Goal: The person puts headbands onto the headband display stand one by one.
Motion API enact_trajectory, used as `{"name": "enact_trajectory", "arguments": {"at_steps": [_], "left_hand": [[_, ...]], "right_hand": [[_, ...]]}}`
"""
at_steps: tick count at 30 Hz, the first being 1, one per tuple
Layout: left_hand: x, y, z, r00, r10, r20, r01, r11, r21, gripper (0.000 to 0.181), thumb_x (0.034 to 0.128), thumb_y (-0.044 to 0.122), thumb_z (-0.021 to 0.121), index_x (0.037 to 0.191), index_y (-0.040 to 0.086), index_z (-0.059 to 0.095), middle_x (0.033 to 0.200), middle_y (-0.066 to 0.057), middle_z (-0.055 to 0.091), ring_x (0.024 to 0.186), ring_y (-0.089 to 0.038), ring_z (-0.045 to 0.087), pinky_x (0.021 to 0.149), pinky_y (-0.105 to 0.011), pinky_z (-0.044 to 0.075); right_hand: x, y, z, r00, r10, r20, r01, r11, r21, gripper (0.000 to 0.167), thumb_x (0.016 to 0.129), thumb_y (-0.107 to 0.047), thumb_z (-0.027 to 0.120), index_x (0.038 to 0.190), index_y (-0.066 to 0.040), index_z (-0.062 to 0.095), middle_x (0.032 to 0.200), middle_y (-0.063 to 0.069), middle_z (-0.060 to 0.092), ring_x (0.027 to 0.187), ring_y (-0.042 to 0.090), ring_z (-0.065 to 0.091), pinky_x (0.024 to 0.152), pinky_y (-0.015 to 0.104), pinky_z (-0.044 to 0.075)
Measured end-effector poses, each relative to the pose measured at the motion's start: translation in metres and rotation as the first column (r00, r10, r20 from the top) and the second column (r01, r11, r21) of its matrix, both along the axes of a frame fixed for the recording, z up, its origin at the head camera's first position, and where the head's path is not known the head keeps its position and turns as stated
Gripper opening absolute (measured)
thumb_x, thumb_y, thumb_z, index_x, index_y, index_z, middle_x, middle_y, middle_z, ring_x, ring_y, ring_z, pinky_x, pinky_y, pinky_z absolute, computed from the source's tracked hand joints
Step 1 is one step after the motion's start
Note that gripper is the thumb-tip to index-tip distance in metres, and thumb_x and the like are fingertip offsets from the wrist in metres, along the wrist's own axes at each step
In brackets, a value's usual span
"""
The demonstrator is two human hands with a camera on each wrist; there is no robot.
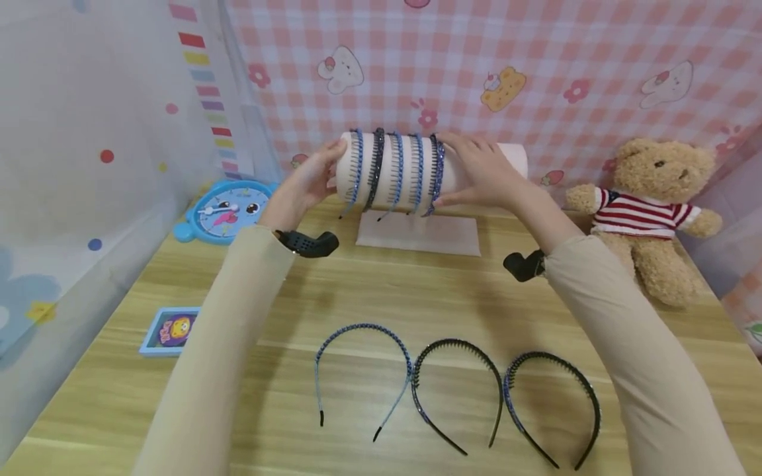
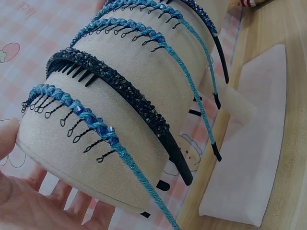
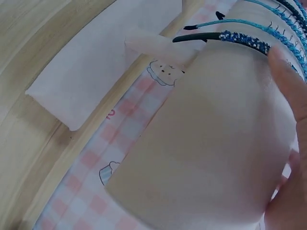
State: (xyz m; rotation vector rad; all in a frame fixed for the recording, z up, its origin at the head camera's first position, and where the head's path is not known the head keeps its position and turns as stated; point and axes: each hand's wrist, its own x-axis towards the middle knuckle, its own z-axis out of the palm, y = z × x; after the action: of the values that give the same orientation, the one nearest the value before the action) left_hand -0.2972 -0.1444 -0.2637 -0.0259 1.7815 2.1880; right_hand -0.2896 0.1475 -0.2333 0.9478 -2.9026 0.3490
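A pale padded roll (image 1: 464, 173) on a stand carries several blue and black headbands. My left hand (image 1: 306, 182) holds the roll's left end, its thumb near the rim in the left wrist view, where a light blue headband (image 2: 86, 115) sits closest and a black beaded one (image 2: 129, 91) beside it. My right hand (image 1: 485, 168) reaches round the roll from above, thumb and forefinger at the rightmost dark blue headband (image 1: 438, 168). In the right wrist view a fingertip touches that glittery band (image 3: 244, 40).
Three headbands lie in front: a blue one (image 1: 364, 325), a black one (image 1: 457, 342) and another dark one (image 1: 550, 356). A blue clock toy (image 1: 223, 211) and a small blue-framed card (image 1: 172, 330) are left; a teddy bear (image 1: 661, 218) sits right. Patterned cloth hangs behind.
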Motion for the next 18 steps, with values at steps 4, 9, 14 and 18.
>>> {"name": "enact_trajectory", "arguments": {"at_steps": [4,9,14,18], "left_hand": [[0.001,0.002,-0.002,1.000,0.006,0.016,-0.006,1.000,0.004,0.050,0.0953,0.040,0.041,0.141,0.024,0.029,0.092,0.007,0.049,0.093,-0.010,0.040,0.100,-0.037,0.025],[0.002,0.002,-0.002,1.000,0.002,0.011,-0.002,1.000,0.021,0.048,0.0954,0.040,0.041,0.139,0.024,0.031,0.077,0.008,0.047,0.080,-0.009,0.040,0.089,-0.031,0.027],[0.002,-0.001,0.000,1.000,0.002,-0.008,-0.001,0.999,0.043,0.043,0.0955,0.039,0.041,0.135,0.024,0.034,0.060,0.007,0.038,0.061,-0.009,0.037,0.081,-0.029,0.026],[0.002,-0.001,0.000,1.000,-0.007,-0.019,0.008,0.999,0.044,0.035,0.0955,0.039,0.041,0.127,0.025,0.038,0.057,0.006,0.034,0.053,-0.010,0.034,0.079,-0.029,0.026]], "right_hand": [[0.009,0.016,-0.001,1.000,-0.019,-0.022,0.017,0.998,-0.066,0.109,0.067,-0.043,0.078,0.147,-0.016,0.009,0.149,0.017,0.020,0.135,0.039,0.020,0.109,0.056,0.013],[0.027,0.047,-0.003,0.993,-0.110,-0.042,0.104,0.986,-0.127,0.115,0.065,-0.035,0.082,0.147,-0.013,0.005,0.151,0.021,0.004,0.136,0.044,0.013,0.107,0.061,0.013],[0.044,0.078,-0.017,0.989,-0.149,0.016,0.149,0.980,-0.132,0.125,0.064,-0.031,0.084,0.146,-0.005,-0.007,0.150,0.024,-0.008,0.137,0.047,0.000,0.106,0.063,0.009],[0.058,0.095,-0.035,0.961,-0.185,0.207,0.194,0.981,-0.026,0.118,0.067,-0.035,0.081,0.143,0.005,0.000,0.145,0.034,-0.002,0.132,0.054,0.005,0.102,0.066,0.016]]}}
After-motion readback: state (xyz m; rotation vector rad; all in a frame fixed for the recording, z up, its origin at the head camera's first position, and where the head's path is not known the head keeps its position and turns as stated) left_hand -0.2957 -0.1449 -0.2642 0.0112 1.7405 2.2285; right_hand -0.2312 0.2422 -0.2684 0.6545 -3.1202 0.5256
